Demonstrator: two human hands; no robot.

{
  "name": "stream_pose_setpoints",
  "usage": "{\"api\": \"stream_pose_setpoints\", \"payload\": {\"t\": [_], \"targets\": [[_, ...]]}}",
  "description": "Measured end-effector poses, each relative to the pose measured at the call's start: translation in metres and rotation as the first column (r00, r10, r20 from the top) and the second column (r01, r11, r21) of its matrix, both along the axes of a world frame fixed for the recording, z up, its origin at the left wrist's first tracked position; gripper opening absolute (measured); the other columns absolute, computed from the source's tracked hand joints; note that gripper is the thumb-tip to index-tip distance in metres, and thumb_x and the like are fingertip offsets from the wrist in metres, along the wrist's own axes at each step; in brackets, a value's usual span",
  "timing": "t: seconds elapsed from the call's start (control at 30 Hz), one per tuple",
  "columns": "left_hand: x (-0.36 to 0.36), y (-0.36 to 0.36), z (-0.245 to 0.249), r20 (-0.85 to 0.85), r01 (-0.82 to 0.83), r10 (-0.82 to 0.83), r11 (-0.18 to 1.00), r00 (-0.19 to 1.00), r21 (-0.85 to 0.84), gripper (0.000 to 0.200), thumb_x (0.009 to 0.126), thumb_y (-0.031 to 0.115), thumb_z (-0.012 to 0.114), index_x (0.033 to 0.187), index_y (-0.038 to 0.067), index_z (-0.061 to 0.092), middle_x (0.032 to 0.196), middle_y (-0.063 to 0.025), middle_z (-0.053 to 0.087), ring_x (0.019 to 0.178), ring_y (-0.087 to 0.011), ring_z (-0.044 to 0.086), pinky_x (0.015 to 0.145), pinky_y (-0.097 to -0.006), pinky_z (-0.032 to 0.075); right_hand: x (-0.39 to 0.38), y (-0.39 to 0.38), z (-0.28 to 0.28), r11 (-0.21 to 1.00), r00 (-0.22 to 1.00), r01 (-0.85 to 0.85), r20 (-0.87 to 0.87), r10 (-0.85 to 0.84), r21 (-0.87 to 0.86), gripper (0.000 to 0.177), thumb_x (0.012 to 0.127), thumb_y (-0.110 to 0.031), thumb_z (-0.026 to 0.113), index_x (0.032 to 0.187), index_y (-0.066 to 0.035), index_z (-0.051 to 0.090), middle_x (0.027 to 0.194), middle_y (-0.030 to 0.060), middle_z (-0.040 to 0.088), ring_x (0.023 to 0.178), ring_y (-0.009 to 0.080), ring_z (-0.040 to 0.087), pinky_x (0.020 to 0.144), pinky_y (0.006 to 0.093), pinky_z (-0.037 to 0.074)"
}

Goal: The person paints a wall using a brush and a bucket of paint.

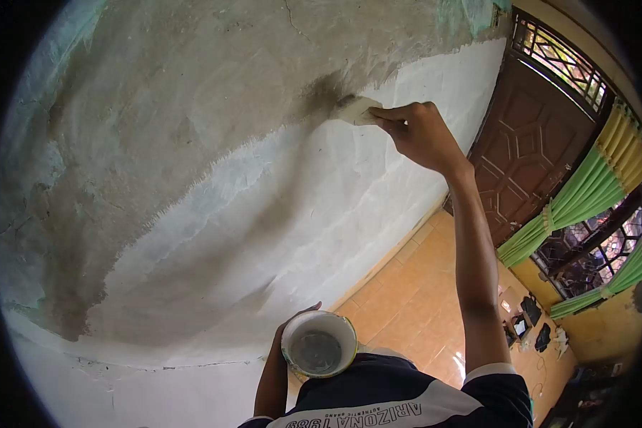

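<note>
Head camera, looking down past the wearer's chest: a wall (349, 171) fills most of the left and middle, split by a ragged edge where white coating (378, 178) meets bare grey-brown surface (157, 93). White surface spreads below and to the right of the raised right hand (422, 135), grey above and to the left, so there's open wall on every side of the tool. The wall's foot slants down beside an orange tiled floor (392, 285), while the brown panelled door (524, 143) stands beyond the wall's far edge, well apart from the hand; green curtains (578, 221) hang farther right. The right hand has its fingers pinched together on a pale tool (360, 111), which points out to the left from the fingertips and lies up at the border of white and grey — whether it's a brush or a blade, I can't tell. Low down, close to the shirt, the left hand (287, 339) is curled against the side of a round tub (319, 345), its open mouth facing the camera and greyish material inside; part of that grip is hidden by the tub. The shirt (378, 399) reads "ARIZONA 1989" with "AUTHENTIC BRAND" in smaller letters — all upside down from here. Coloured marks show on the tub's outer side, too small to read.
</note>
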State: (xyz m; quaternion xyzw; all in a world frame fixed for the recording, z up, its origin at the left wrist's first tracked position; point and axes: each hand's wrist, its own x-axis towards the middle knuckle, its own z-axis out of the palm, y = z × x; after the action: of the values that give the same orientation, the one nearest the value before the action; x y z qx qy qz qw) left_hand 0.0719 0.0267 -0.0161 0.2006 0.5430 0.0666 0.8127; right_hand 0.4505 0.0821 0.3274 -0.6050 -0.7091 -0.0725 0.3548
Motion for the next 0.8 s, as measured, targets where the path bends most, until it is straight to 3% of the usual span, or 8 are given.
{"api": "stream_pose_setpoints", "payload": {"t": [0.07,0.17,0.3,0.43,0.57,0.63,0.67,0.8], "targets": [[-0.005,0.006,-0.019,0.059,0.039,-0.035,0.997,0.998,-0.061,0.044,0.096,0.057,0.077,0.081,0.015,0.073,0.077,-0.0023,0.072,0.066,-0.0183,0.066,0.068,-0.0387,0.057,-0.003,-0.009,-0.014,0.992,0.987,0.036,-0.157,-0.017,0.119,0.025,0.097,-0.002,0.07,0.121,0.0,0.078,0.082,0.0291,0.071,0.061,0.0315,0.068,0.063,0.0407,0.053],[0.002,0.004,0.005,0.067,0.079,-0.073,0.992,0.995,-0.099,0.044,0.096,0.056,0.077,0.081,0.015,0.072,0.078,-0.0022,0.072,0.066,-0.0182,0.066,0.069,-0.0388,0.057,-0.016,-0.007,-0.033,0.97,0.975,0.064,-0.22,-0.011,0.234,0.029,0.096,-0.001,0.07,0.125,-0.003,0.078,0.083,0.0289,0.071,0.058,0.0274,0.066,0.063,0.0393,0.052],[0.006,0.001,0.003,0.042,0.053,-0.05,0.996,0.998,-0.072,0.044,0.096,0.056,0.077,0.082,0.015,0.072,0.078,-0.0021,0.072,0.066,-0.0183,0.066,0.069,-0.0391,0.057,-0.025,0.01,-0.058,0.984,0.967,0.016,-0.255,0.03,0.176,0.029,0.097,-0.001,0.068,0.125,0.0,0.076,0.08,0.0299,0.067,0.061,0.04,0.062,0.063,0.0431,0.051],[0.01,0.002,0.01,0.081,0.052,-0.047,0.997,0.996,-0.061,0.042,0.095,0.055,0.078,0.082,0.016,0.073,0.077,-0.002,0.072,0.066,-0.0182,0.067,0.069,-0.0385,0.058,-0.031,0.017,-0.072,0.966,0.966,0.017,-0.254,0.051,0.259,0.03,0.1,-0.005,0.072,0.129,-0.003,0.076,0.072,0.0238,0.066,0.053,0.0214,0.05,0.059,0.0357,0.048],[0.025,-0.002,0.021,0.099,0.112,-0.105,0.992,0.99,-0.066,0.042,0.094,0.055,0.079,0.085,0.015,0.075,0.078,-0.0022,0.074,0.069,-0.0173,0.069,0.07,-0.038,0.058,-0.02,0.008,-0.079,0.985,0.965,-0.003,-0.259,0.048,0.17,0.027,0.1,-0.006,0.071,0.127,-0.003,0.077,0.079,0.0257,0.071,0.053,0.021,0.053,0.061,0.0361,0.05],[0.03,-0.006,0.021,0.103,0.123,-0.115,0.99,0.988,-0.07,0.042,0.094,0.055,0.079,0.085,0.015,0.075,0.078,-0.0023,0.074,0.069,-0.0173,0.069,0.07,-0.0382,0.059,-0.007,-0.002,-0.068,0.998,0.994,-0.05,-0.096,0.053,0.038,0.025,0.1,-0.007,0.071,0.124,-0.004,0.079,0.08,0.0263,0.073,0.053,0.0204,0.055,0.061,0.0368,0.051],[0.031,-0.007,0.02,0.102,0.136,-0.129,0.988,0.986,-0.071,0.042,0.094,0.056,0.079,0.085,0.015,0.075,0.079,-0.0025,0.074,0.069,-0.0174,0.069,0.07,-0.0383,0.059,-0.012,-0.017,-0.041,0.993,0.988,0.009,-0.154,-0.027,-0.118,0.023,0.096,-0.006,0.068,0.116,0.0,0.079,0.089,0.0305,0.07,0.079,0.0434,0.073,0.076,0.0461,0.058],[0.038,-0.006,0.018,0.1,0.186,-0.179,0.98,0.979,-0.066,0.043,0.094,0.056,0.078,0.086,0.014,0.075,0.08,-0.003,0.074,0.07,-0.0175,0.069,0.071,-0.0388,0.059,0.0,-0.011,-0.013,0.992,0.998,-0.011,-0.064,0.003,-0.123,0.025,0.097,-0.004,0.066,0.118,0.001,0.078,0.088,0.0305,0.07,0.073,0.0417,0.072,0.074,0.045,0.057]]}}
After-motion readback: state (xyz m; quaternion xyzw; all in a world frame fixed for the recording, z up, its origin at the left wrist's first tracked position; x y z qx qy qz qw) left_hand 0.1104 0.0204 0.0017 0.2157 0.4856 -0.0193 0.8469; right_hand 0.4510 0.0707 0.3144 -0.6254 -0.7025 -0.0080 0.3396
